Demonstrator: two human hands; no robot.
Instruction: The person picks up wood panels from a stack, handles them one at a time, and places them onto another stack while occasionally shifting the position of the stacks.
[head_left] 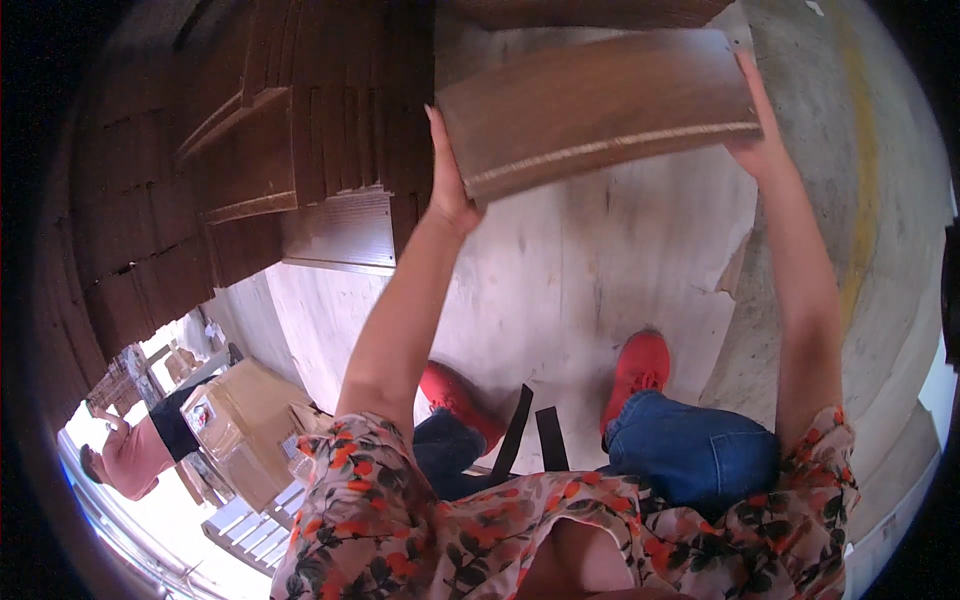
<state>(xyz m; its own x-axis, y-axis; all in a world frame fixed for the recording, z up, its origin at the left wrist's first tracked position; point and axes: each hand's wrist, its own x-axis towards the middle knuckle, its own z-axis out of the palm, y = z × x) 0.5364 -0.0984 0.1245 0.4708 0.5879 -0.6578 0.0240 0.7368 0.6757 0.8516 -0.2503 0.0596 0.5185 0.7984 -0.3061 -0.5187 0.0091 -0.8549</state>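
Stretched out in front of me, both hands hold a brown wood-grain board (pixel 600 110) by its two short ends. The board has a pale line along its near edge and tilts slightly, its right end farther from me. My left hand (pixel 455 190) presses against the left end, thumb side up along it. At the other end, my right hand (pixel 758 145) grips the corner, with its fingers partly hidden behind the board. Pale sheeting on the floor (pixel 600 255) shows beneath it.
Tall stacks of dark brown boards (pixel 130 230) rise on the left. Another brown board (pixel 600 12) lies at the far end. Cardboard boxes (pixel 245 430) and a slatted pallet (pixel 255 525) stand lower left, where another person (pixel 135 455) bends. A yellow floor line (pixel 860 200) runs along the right.
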